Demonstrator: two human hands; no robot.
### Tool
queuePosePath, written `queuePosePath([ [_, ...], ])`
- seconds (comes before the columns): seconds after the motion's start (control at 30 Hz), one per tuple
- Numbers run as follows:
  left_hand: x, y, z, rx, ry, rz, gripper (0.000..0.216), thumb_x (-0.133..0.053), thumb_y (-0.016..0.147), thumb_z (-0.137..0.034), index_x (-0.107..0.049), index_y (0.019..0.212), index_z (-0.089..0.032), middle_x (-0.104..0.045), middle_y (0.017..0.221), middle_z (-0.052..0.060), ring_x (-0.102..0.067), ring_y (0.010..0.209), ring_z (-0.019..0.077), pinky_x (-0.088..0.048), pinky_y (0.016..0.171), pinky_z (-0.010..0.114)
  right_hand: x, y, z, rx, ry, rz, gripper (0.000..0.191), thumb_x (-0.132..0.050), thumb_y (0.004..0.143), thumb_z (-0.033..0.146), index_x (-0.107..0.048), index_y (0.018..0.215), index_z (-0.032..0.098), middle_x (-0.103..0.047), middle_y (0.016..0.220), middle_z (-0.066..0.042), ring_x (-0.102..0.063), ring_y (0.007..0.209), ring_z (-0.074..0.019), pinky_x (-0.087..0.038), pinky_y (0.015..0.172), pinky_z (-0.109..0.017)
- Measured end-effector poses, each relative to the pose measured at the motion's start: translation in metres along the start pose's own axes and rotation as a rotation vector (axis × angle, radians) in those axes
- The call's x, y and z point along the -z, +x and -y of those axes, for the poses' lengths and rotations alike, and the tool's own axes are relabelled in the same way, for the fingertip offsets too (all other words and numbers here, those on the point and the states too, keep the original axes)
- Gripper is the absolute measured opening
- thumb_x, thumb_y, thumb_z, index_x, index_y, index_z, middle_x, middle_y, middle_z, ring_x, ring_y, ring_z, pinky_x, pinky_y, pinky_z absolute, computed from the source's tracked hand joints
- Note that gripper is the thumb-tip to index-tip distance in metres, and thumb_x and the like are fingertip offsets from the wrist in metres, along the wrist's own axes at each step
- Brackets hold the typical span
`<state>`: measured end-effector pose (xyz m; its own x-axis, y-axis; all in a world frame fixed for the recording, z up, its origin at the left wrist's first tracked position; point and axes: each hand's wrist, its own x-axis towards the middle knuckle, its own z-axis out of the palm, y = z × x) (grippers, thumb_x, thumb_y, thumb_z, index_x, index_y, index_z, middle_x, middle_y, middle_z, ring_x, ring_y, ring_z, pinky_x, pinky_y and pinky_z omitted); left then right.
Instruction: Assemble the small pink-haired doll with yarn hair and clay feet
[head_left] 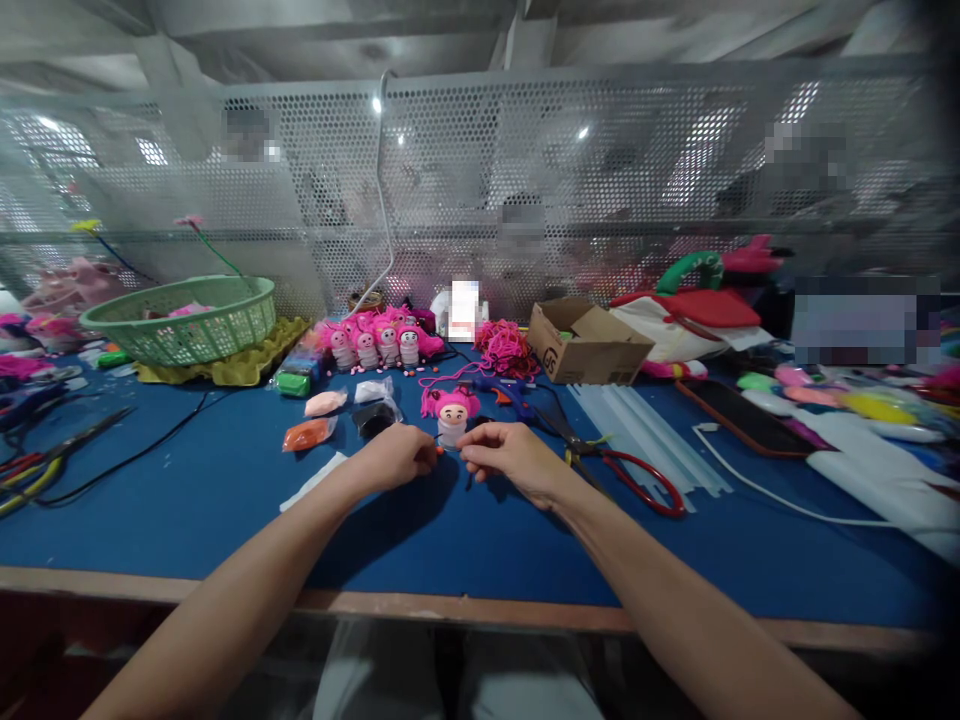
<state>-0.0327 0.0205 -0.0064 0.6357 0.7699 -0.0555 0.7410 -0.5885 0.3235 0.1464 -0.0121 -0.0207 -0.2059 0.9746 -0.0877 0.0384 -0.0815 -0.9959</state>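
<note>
A small doll (453, 415) with pink yarn hair, a round face and a white body stands upright in front of me, just beyond my fingertips. My left hand (405, 456) is closed in a pinch at the doll's lower left. A tiny orange bit and a thin dark piece show at its fingertips, too small to name. At the doll's lower right, my right hand (517, 458) pinches with thumb and forefinger; whatever lies between them is hidden. Whether either hand touches the doll, I cannot tell.
Several similar dolls (388, 345) stand behind, beside pink yarn (506, 347) and a cardboard box (585, 350). A blue glue gun (510, 395), red-handled scissors (645, 485), pale strips (637, 440) and a phone (739, 415) lie right. Left are clay packets (309, 434) and a green basket (187, 325).
</note>
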Motion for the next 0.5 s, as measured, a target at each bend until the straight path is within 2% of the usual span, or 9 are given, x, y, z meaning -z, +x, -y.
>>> queuePosePath([
  [0.3,0.0007,0.0004,-0.0007,0.017,-0.043,-0.02,0.015,-0.053,0.065,-0.014,-0.066,0.073,-0.016,-0.067,0.073,0.004,-0.06,0.068,0.0156,-0.039,0.06,0.021,-0.0002,-0.0019,0.0001,-0.028,0.054,0.02,0.011,-0.064,0.062,0.016,-0.061,0.072,0.012,-0.063,0.058,-0.002,-0.058,0.047,-0.0089,-0.05,0.05,-0.022],
  [0.5,0.0037,-0.0008,-0.0023,0.001,-0.211,-0.073,0.013,-0.055,0.066,-0.021,-0.065,0.073,-0.015,-0.065,0.067,0.001,-0.055,0.061,0.0127,-0.037,0.056,0.02,0.0004,-0.0005,-0.0005,-0.009,0.024,0.013,0.016,-0.064,0.067,0.026,-0.057,0.063,0.012,-0.06,0.056,-0.001,-0.053,0.044,-0.0061,-0.042,0.038,-0.016],
])
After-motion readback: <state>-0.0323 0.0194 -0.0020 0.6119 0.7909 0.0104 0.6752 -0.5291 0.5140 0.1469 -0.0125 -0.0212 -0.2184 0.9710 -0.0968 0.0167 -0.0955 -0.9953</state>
